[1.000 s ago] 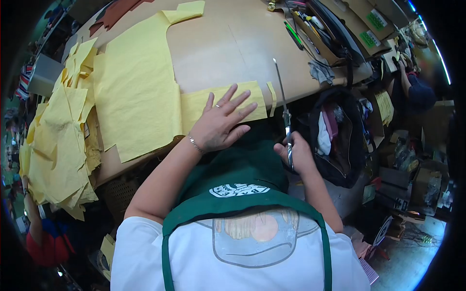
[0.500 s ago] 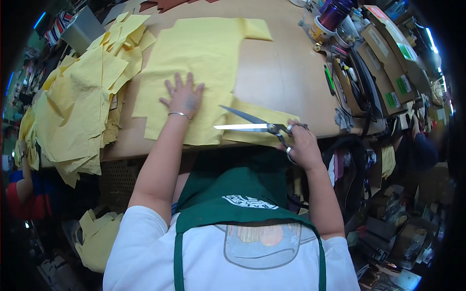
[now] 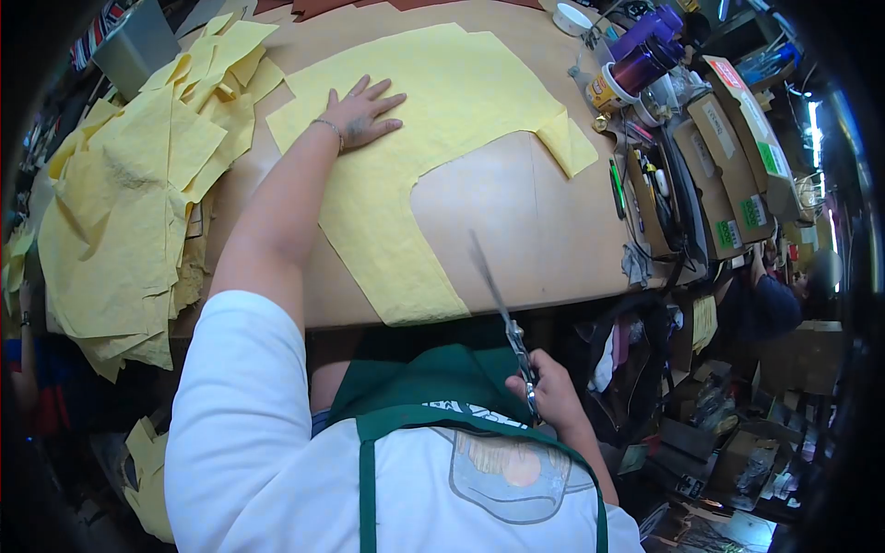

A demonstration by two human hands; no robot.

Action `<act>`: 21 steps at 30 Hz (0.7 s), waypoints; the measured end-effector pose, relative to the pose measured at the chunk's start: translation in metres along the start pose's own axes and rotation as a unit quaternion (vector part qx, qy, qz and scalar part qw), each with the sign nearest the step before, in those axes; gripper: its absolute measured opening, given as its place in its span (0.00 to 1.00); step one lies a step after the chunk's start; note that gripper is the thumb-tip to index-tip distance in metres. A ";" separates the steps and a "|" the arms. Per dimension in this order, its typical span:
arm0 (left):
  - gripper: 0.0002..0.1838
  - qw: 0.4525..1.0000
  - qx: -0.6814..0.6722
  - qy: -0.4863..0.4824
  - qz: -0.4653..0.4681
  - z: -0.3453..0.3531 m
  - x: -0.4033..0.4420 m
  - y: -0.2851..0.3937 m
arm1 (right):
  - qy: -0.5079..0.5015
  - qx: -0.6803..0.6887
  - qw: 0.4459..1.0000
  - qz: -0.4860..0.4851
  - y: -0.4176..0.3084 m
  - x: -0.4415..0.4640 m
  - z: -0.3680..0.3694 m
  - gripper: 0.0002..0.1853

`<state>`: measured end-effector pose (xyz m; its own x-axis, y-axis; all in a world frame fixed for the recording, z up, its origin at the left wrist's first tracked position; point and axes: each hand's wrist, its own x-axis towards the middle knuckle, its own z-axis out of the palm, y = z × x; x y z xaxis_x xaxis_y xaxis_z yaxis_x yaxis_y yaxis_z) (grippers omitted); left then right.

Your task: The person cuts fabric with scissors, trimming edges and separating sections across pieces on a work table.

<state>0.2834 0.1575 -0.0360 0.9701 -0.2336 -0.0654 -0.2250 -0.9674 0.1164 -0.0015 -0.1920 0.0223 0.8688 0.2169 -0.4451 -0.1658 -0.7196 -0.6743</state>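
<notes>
A yellow sheet, like cloth or soft leather (image 3: 442, 106), lies on the table with a curved notch on its near right side. One strip of it runs down to the table's front edge, and its far right corner is folded over. My left hand (image 3: 361, 114) rests flat on the sheet, fingers spread. In my right hand (image 3: 553, 392) is a pair of large metal scissors (image 3: 516, 343), held by the handles near my apron. The blades look closed, blurred by motion, and point forward over the table edge, apart from the sheet.
A heap of yellow pieces (image 3: 120, 212) hangs over the table's left front edge. Along the right stand a purple bottle (image 3: 641, 64), a yellow-labelled tub (image 3: 608, 89), a green pen (image 3: 617, 188) and cardboard boxes (image 3: 724, 166). A co-worker's arm (image 3: 770, 290) shows at far right.
The yellow sheet has turned clockwise and shifted away under my left hand. My right hand has drawn the scissors back toward my body, and their spread blades have come together.
</notes>
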 end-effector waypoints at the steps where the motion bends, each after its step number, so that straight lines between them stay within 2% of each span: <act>1: 0.29 1.000 0.005 -0.002 0.004 -0.003 0.006 -0.004 | 0.007 0.022 1.000 0.017 0.006 -0.004 0.003 0.18; 3: 0.29 1.000 0.010 -0.001 0.015 -0.004 0.016 -0.014 | 0.020 0.066 0.996 0.050 0.020 -0.013 0.011 0.16; 6: 0.29 0.999 0.013 0.002 0.034 -0.003 0.029 -0.031 | 0.015 0.116 0.986 0.117 0.031 -0.026 0.022 0.20; 7: 0.29 0.999 0.014 -0.001 0.035 -0.005 0.033 -0.038 | 0.021 0.125 0.987 0.101 0.032 -0.030 0.026 0.20; 8: 0.29 0.999 0.015 -0.007 0.039 -0.006 0.037 -0.041 | -0.002 0.098 0.988 0.119 0.030 -0.029 0.027 0.20; 11: 0.29 0.991 0.115 0.042 -0.045 -0.017 0.038 -0.042 | -0.062 0.020 0.986 0.153 0.025 -0.029 0.034 0.20; 12: 0.29 0.988 0.109 0.092 -0.066 -0.011 0.038 -0.044 | -0.063 0.082 0.980 0.172 0.023 -0.027 0.034 0.20; 15: 0.31 0.957 0.085 0.252 -0.111 0.001 0.034 -0.042 | -0.085 0.085 0.980 0.155 0.011 -0.010 0.030 0.19; 18: 0.31 0.969 -0.033 0.185 -0.158 -0.004 -0.040 0.004 | -0.112 0.107 0.982 0.104 0.016 0.007 0.032 0.19; 20: 0.32 0.967 -0.077 0.077 -0.231 -0.013 -0.095 0.041 | -0.131 0.148 0.975 0.096 0.021 0.015 0.034 0.21; 21: 0.32 0.967 -0.066 0.068 -0.235 -0.005 -0.101 0.041 | -0.133 0.144 0.976 0.092 0.021 0.019 0.035 0.21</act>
<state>0.1766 0.1420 -0.0197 0.9673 0.2534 -0.0110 0.2490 -0.9405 0.2314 -0.0051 -0.1806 -0.0207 0.6661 0.2935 -0.6857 -0.4653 -0.5549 -0.6896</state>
